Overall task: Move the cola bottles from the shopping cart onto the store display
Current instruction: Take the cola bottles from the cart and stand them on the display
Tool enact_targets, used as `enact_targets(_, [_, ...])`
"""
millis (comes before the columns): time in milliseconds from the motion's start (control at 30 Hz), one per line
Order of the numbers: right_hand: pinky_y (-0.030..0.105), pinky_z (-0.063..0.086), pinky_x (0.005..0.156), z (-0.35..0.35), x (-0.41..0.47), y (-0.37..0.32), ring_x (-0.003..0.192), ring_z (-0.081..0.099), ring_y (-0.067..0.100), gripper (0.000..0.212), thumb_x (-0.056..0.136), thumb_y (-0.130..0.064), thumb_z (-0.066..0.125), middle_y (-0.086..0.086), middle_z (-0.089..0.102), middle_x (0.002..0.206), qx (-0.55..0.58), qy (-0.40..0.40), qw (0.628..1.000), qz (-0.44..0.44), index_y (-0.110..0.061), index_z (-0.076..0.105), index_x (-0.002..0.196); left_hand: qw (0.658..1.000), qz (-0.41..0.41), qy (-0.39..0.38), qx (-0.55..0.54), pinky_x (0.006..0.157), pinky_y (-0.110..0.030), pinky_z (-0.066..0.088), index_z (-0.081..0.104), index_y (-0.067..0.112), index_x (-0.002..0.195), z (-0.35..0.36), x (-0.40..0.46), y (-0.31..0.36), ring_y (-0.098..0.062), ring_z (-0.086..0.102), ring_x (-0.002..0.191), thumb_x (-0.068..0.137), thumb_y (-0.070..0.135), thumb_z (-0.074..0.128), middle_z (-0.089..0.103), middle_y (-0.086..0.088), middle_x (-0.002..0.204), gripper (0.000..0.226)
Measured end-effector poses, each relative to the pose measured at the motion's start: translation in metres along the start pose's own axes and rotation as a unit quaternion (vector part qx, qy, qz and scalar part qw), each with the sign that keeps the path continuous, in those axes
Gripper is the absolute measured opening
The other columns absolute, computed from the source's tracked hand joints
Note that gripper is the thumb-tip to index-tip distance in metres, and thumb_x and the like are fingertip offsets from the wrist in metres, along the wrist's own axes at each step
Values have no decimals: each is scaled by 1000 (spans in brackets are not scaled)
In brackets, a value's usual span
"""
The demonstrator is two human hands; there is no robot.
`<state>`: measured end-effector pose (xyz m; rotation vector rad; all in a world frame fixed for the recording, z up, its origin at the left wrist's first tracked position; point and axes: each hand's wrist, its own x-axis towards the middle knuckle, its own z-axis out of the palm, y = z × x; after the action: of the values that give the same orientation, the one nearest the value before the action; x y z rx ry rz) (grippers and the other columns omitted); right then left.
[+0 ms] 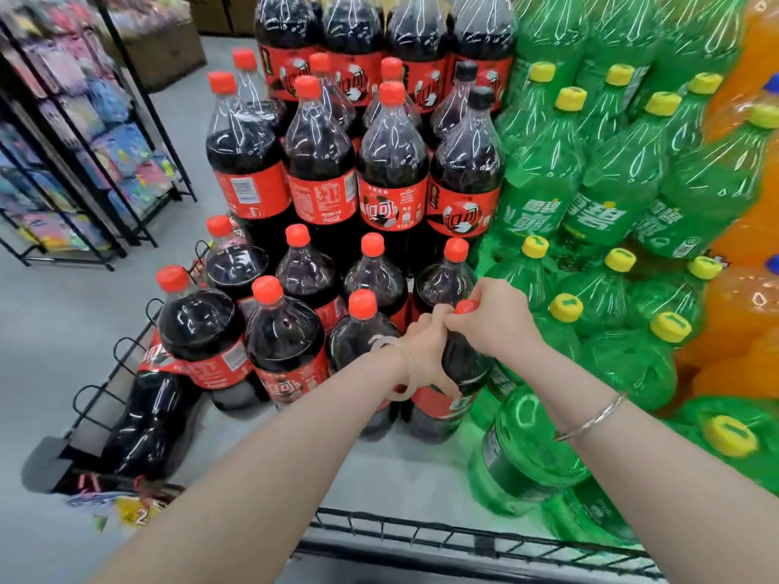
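Presently both hands are on one cola bottle (463, 364) at the front right corner of the cola block. Right hand (495, 320) is curled over its red cap (466, 306), fingers pinching the cap and neck. Left hand (423, 351) is wrapped against the bottle's shoulder and side, thumb down toward the red label. Bottle stands upright on the grey display surface (404, 465), its base at the front row.

Left of the hands: two more front-row cola bottles (286, 343), close-packed, touching or nearly so. Beyond the hands: a second row, then a higher tier of shrink-wrapped cola packs (392, 162). No gap visible between the held bottle and its left neighbour.

Right of the hands: green soda bottles (624, 343) crowd right up to the held bottle; one green bottle (522, 448) leans just below the right wrist.

Nearer than the hands: a bare strip of grey surface, bounded by a black wire rail (484, 537) at the near edge. A wire rail (114, 373) also runs along the left edge, with a cola bottle (147, 419) tilted against it. Open floor (50, 330) lies far left.
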<state>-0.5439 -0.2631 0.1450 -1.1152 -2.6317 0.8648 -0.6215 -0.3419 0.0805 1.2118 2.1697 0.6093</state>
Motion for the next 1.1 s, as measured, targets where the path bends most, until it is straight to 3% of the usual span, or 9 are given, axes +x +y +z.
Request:
enact_targets(233, [26,28,44,-1,8,-6,60,44,23,43,80,-28,66,3,41,61,-30,-39,999,8,-13,32,59,1000,-22,3,-22,100,-44,40,26,6,130,-1,3,0,-28,38,118,58,19,88,35,-14,127,96])
enact_targets(333, [26,28,42,-7,9,-11,49,39,19,46,83,-30,65,4,42,54,-43,-74,996,7,-13,31,56,997,-33,20,-63,97,-44,43,37,8,126,-5,1,1,-26,45,112,55,34,88,43,-11,122,91])
enact_targets(400, [25,27,41,-9,7,-14,44,36,17,46,84,-28,63,4,41,52,-44,-86,995,7,-13,31,56,994,-33,50,-86,88,-42,48,50,8,113,-7,2,2,-27,54,103,49,45,84,52,-11,113,81])
enact_targets(467, [24,24,40,-6,5,-17,44,33,17,44,84,-24,62,4,38,54,-32,-76,997,10,-12,30,56,993,-39,70,-86,73,-35,46,56,6,96,-12,4,3,-26,58,89,55,39,85,58,-12,101,60])
enact_targets(533, [24,22,40,-1,4,-18,45,31,17,44,84,-23,61,3,37,58,-20,-51,998,20,-12,29,57,993,-32,85,-79,63,-31,38,52,8,83,-17,4,6,-24,55,78,62,29,85,58,-11,89,44])
enact_targets(633, [24,24,41,4,2,-22,48,35,18,42,87,-22,60,4,38,62,-9,-24,999,40,-11,30,59,995,-18,88,-51,60,-30,32,47,11,77,-25,-1,13,-20,48,74,68,22,82,54,-6,81,38])
enact_targets(933, [22,26,41,7,-1,-20,48,35,18,39,88,-22,56,5,39,65,10,-8,996,88,-12,30,60,999,-5,39,-35,79,-33,45,52,7,99,-32,-7,21,-26,57,90,71,17,79,62,-10,98,41])
enact_targets(1033, [26,33,45,-2,-5,-24,58,45,24,33,87,-26,54,5,41,69,-25,-43,995,83,-11,34,66,998,18,39,-45,76,-30,41,48,6,111,-34,-11,25,-24,55,91,71,17,80,59,-7,101,52])
enact_targets(1100, [31,45,57,-13,-10,-28,72,55,28,28,84,-29,57,8,48,82,-42,-50,994,87,-8,40,82,997,40,41,-45,81,-32,42,43,6,123,-40,-13,31,-25,57,99,68,17,82,60,-9,110,68])
